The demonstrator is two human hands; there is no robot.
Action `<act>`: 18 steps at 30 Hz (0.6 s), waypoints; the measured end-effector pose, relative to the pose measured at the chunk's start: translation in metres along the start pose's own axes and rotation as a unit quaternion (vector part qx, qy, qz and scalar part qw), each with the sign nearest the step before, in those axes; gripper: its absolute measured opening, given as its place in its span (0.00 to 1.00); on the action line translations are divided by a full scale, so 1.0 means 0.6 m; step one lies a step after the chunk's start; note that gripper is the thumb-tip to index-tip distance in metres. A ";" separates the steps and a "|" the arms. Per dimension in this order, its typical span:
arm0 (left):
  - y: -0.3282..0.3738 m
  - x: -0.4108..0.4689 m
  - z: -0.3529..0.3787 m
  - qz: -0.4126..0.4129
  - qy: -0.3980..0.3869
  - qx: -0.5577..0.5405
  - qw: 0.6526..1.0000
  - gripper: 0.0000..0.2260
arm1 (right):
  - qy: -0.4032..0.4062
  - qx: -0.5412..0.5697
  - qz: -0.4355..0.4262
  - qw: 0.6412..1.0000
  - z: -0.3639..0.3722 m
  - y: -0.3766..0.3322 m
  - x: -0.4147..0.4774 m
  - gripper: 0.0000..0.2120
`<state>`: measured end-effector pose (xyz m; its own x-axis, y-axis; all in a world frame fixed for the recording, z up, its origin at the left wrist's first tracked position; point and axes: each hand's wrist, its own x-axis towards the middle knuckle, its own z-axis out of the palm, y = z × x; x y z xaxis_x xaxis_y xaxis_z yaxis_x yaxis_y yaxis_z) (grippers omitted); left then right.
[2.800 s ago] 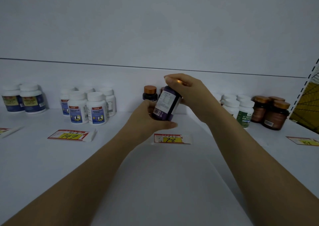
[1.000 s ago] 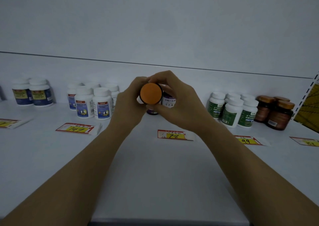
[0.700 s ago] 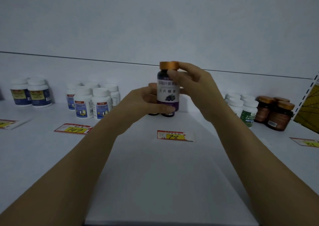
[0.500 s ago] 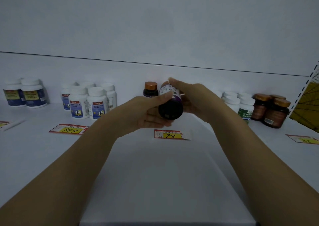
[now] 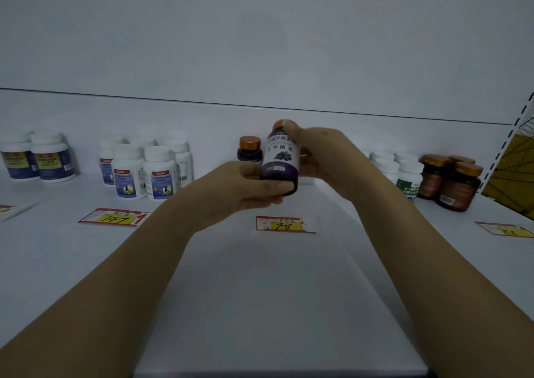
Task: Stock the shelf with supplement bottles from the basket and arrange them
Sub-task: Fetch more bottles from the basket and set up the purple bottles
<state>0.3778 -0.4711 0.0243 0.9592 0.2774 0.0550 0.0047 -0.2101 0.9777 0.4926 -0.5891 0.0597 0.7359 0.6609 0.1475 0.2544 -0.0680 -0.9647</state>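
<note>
Purple bottle gripped upright above shelf, left hand at base, right hand at cap; unplaced; matching bottle stood behind.

Open shelf between white bottles and green-label bottles; dark bottle probably just behind.

I see the held bottle above the shelf, just before a standing bottle, behind the price tag, between one bottle group at left and another group at right.
</note>
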 end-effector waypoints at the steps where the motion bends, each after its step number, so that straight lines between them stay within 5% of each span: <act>1: -0.003 0.003 -0.001 0.020 0.026 0.036 0.999 0.23 | -0.001 -0.004 -0.035 0.999 -0.001 -0.004 -0.001 0.16; 5: -0.012 0.007 -0.002 0.080 0.085 0.080 0.990 0.22 | -0.005 -0.039 -0.102 0.994 -0.009 -0.018 -0.011 0.17; 9: -0.024 0.011 0.004 0.109 0.107 0.150 0.977 0.22 | 0.028 -0.208 -0.109 0.972 -0.024 -0.030 -0.011 0.20; 14: -0.037 0.022 0.008 0.099 0.121 0.192 0.969 0.25 | -0.046 -0.282 -0.072 0.956 -0.033 -0.062 -0.003 0.15; 18: -0.041 0.024 0.007 0.077 0.151 0.260 0.951 0.17 | -0.037 -0.334 -0.073 0.939 -0.050 -0.090 0.025 0.16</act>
<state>0.3929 -0.4657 0.0005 0.8354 0.4459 0.3215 0.0856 -0.6834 0.7250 0.5086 -0.5979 0.1204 0.6231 0.7479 0.2290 0.7047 -0.4097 -0.5792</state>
